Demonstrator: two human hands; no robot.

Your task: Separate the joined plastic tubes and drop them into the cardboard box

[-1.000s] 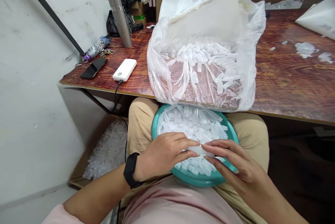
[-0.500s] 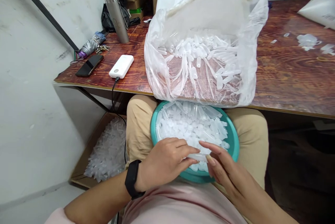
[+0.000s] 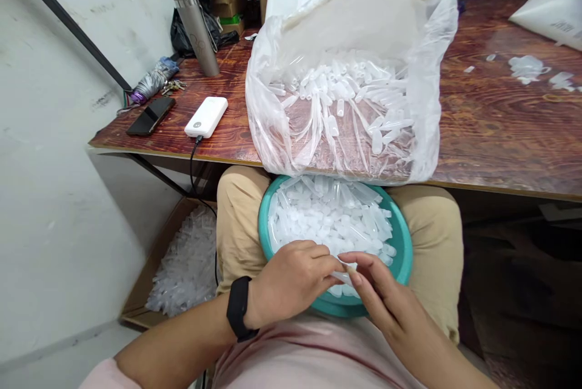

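Note:
Over a teal basin (image 3: 402, 256) resting on my lap, my two hands meet at one translucent plastic tube (image 3: 343, 278). My left hand (image 3: 291, 280), a black band on its wrist, pinches the tube between thumb and fingers. The thumb and index finger of my right hand (image 3: 386, 292) close on the tube's other end; the fingertips partly hide it. Heaped in the basin are many similar milky plastic pieces (image 3: 322, 213). Behind it, an open clear plastic bag (image 3: 264, 116) on the table holds more loose tubes (image 3: 336, 83).
On the wooden table (image 3: 500, 140) lie a white power bank (image 3: 207, 117) with a cable, a phone (image 3: 151, 116), keys, a folded umbrella (image 3: 154, 79) and a standing metal bottle (image 3: 195, 25). Plastic scraps (image 3: 527, 68) lie right. A cardboard box (image 3: 136, 298) of clear pieces stands on the floor, lower left.
My right thumb and index finger have closed in on the tube's end, and my hands have come closer together. The tube is now tilted and more covered. The whole view has shifted slightly.

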